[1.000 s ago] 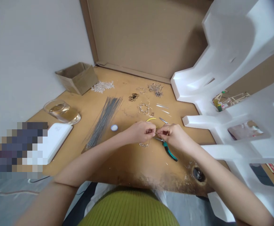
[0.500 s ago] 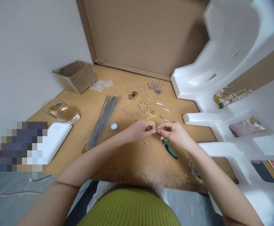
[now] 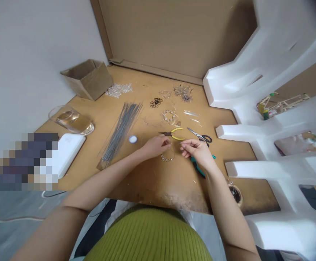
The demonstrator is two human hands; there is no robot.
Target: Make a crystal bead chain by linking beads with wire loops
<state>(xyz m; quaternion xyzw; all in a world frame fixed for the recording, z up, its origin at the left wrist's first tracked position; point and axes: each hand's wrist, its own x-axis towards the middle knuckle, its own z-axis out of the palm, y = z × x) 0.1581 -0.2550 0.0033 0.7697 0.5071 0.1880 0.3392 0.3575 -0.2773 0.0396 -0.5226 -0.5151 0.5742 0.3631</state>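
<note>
My left hand (image 3: 158,146) is closed in a pinch, with a thin wire loop strung with clear beads (image 3: 167,158) below its fingertips. The loop's upper end seems to run up into that pinch. To its right, my right hand (image 3: 197,150) has thumb and forefinger pressed together; anything between them is too fine to make out. Just beyond the hands lie yellow-handled pliers (image 3: 177,129) and black-handled scissors (image 3: 201,136). A green-handled tool (image 3: 198,166) lies partly hidden under my right hand.
Left are a bundle of grey wires (image 3: 122,130), a small round white item with blue rim (image 3: 133,139), a glass of liquid (image 3: 73,121) and a white box (image 3: 72,152). Behind lie clear beads (image 3: 118,90), black rings (image 3: 156,103) and a beaded ring (image 3: 169,116). White foam (image 3: 239,169) borders the right.
My hands, fingertips together before, have moved apart, the left to the left and the right slightly to the right. The pliers and scissors show more fully. The whole view has shifted a little.
</note>
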